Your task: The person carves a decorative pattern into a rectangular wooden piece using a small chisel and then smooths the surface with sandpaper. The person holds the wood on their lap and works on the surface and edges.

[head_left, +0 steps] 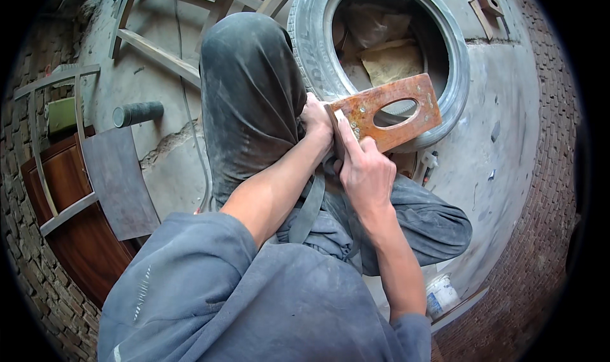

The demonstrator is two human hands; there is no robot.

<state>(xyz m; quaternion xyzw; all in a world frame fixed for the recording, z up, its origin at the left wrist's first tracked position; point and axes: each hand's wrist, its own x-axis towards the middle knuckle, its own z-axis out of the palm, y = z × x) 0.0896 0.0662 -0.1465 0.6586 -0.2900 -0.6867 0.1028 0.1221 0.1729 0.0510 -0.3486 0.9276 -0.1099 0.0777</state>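
An orange-brown wooden board [429, 108] with an oval cut-out is tilted up in front of my knees, its far side over the tyre's rim. My left hand [316, 117] is closed at the board's left end, beside my raised knee; its fingertips are largely hidden. At that same end, my right hand [368, 171] lays its index finger along the edge, the other fingers curled under. Something small and pale shows at the index fingertip. Whether the right hand grips the board or a small piece pressed against it cannot be made out.
A grey, dusty tyre [318, 51] lies ahead, with a crumpled bag and a yellowish sheet inside. Chair frames [162, 57] stand far left. At left are a dark green cylinder [138, 113], a grey panel [121, 181] and brown panel [70, 235]. A white tub [441, 295] sits lower right.
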